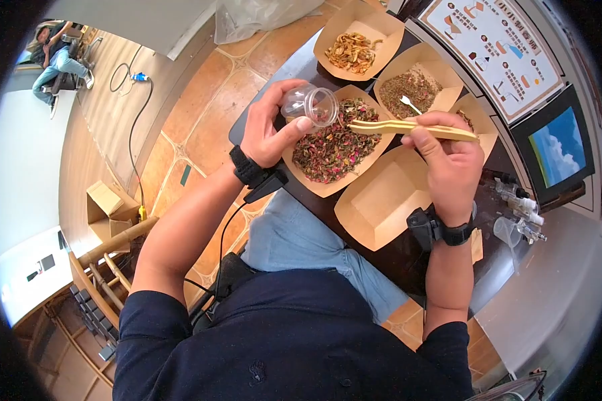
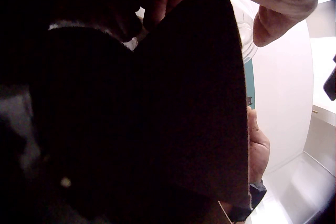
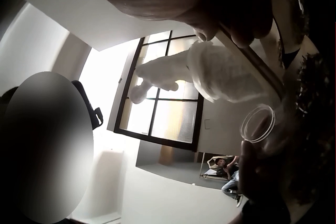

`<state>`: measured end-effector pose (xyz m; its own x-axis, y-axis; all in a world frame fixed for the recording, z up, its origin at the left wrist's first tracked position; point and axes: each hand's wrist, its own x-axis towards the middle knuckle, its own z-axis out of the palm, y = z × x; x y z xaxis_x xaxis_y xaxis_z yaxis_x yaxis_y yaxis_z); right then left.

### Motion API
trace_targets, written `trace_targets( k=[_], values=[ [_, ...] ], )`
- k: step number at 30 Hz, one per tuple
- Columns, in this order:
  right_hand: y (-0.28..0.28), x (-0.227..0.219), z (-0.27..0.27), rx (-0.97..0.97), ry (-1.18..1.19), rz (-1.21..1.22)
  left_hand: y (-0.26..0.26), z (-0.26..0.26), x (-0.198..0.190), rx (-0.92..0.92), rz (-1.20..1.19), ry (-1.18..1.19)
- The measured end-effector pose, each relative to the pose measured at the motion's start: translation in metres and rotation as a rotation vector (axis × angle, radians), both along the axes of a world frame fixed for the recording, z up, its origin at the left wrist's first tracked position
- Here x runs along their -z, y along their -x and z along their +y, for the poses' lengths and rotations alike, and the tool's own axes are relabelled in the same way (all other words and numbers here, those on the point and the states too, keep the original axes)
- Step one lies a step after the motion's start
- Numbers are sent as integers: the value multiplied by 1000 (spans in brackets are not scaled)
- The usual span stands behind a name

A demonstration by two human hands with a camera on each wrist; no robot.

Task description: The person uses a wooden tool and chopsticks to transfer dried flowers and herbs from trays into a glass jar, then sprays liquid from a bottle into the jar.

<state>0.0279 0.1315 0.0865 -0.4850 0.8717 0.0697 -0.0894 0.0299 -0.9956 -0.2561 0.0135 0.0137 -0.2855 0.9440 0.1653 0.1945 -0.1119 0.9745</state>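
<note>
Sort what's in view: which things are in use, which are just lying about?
In use: left hand holding jar; right hand holding tweezers; petal tray.

Lying about: empty tray, two herb trays, small bottles, instruction card, screen.

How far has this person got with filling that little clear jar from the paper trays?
Barely begun, it seems. The small clear jar in the left hand looks empty. In hand: the right hand holds wooden tongs over the tray of dried petals, tips near the jar's mouth. Left: getting petals into the jar; the other trays look untouched.
</note>
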Motion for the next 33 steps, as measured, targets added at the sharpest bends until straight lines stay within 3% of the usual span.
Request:
trace_targets(
  k=[2,5,14,27,29,33],
  values=[
    [2,1,-4,-23,-26,-45,0,0,0,4,-8,4],
    [5,0,-7,-114,-347,-232,-1,0,0,5,-19,4],
    [8,-5,-12,-210,-501,-251,0,0,0,10,-2,-3],
    [9,-8,-16,-168,-495,-294,0,1,2,-6,13,-11],
    [8,-7,-17,-102,-301,-185,-1,1,2,-12,10,-16],
    [0,-3,-12,-39,-142,-46,-1,1,0,-12,32,-25]
  ],
)
